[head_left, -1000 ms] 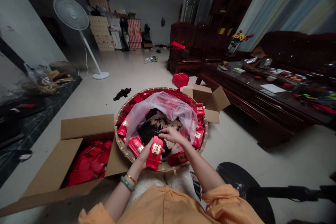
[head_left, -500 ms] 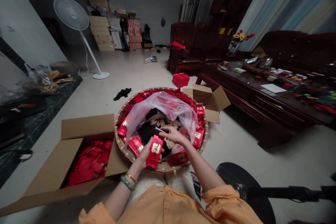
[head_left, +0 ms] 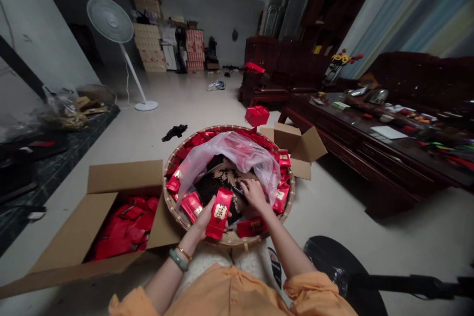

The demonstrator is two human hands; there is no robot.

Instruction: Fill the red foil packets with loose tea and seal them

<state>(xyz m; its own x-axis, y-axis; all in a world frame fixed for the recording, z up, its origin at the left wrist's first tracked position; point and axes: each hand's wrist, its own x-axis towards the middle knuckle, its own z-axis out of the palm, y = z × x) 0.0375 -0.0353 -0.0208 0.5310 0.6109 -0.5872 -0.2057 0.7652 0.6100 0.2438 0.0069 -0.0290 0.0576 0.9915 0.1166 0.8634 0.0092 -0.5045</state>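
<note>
My left hand (head_left: 203,220) is closed around an upright red packet (head_left: 219,215) with a pale label and dark lettering, at the near side of the basket. Just right of it, my right hand (head_left: 255,195) grips a slim, dark spoon-like scoop (head_left: 238,190), its tip low over dark loose leaves (head_left: 208,185). These look like tea and lie in an open clear plastic bag (head_left: 237,144). Around the bag, several more red packets (head_left: 191,206) fill the round woven basket (head_left: 292,196). Whether the scoop carries leaves is too small to tell.
To the left stands an open cardboard box (head_left: 70,222) of red packets. Another open box (head_left: 310,145) sits behind the basket's right side, beside a dark wooden table (head_left: 348,145). A black round base (head_left: 333,266) is at lower right; a white fan (head_left: 146,105) stands farther back.
My right hand has moved right and slightly down with the scoop, away from the packet's top to over the leaves. My left hand still holds the packet. The view has shifted slightly.
</note>
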